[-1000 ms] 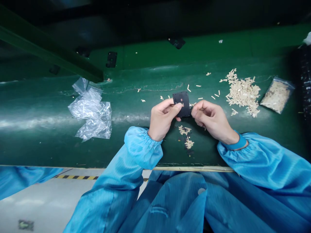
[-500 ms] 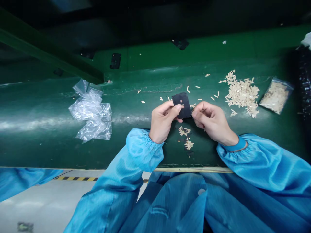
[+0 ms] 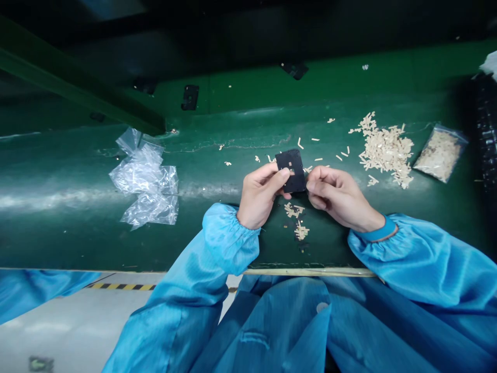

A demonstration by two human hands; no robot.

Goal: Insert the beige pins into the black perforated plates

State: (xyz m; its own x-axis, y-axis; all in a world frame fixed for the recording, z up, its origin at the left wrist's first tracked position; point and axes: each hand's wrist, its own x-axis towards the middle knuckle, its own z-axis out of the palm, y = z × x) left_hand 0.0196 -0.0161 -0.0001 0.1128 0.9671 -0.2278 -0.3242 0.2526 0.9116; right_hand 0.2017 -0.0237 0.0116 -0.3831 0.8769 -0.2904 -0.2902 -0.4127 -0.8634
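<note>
My left hand (image 3: 262,194) pinches a flat black plastic piece (image 3: 295,176) by its left side, thumb on top. This piece is roughly rectangular with small openings. Against its lower right edge, my right hand (image 3: 339,197) has thumb and index finger pressed together; whatever they hold, if anything, is too small to make out. Just below the hands lie two little clusters of pale strips (image 3: 301,231) with small dark bits among them. More pale strips are scattered on the table behind the hands.
A large heap of pale strips (image 3: 388,150) lies to the right, beside a zip bag (image 3: 441,154) of similar bits. Clear plastic bags (image 3: 145,181) rest on the left of the green table (image 3: 77,228). Black pieces (image 3: 190,97) are at the back. Another person's blue sleeve (image 3: 39,290) shows at left.
My hands and the black piece have barely shifted; the piece is turned slightly. My right fingers stay pinched at its lower right edge.
</note>
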